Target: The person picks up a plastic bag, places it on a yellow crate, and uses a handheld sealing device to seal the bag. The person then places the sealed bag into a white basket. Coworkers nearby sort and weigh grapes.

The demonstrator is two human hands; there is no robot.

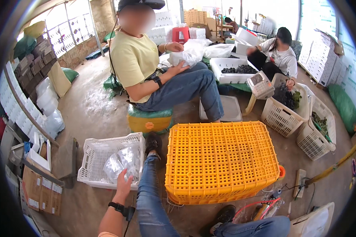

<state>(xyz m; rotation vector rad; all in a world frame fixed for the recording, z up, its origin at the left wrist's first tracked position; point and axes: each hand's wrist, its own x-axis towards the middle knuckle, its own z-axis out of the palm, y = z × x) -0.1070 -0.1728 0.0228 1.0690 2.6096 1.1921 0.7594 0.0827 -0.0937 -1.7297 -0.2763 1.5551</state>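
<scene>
My left hand [124, 179] reaches into the white plastic crate [91, 147] at lower left, its fingers apart and slightly curled at the edge of some clear plastic bags or wrappers [126, 158]; whether they touch is hard to tell. It holds nothing visible. My right hand is out of view. An upturned yellow plastic crate [220, 160] lies between my legs and the people opposite.
A co-worker in yellow [134, 67] sits ahead holding white wrappers. Another [283, 55] works over baskets of dark grapes [283, 112], beside a white foam box [230, 78] and a scale [260, 85]. Cardboard [41, 193] lies at left; cables and hoses [261, 209] lie at lower right.
</scene>
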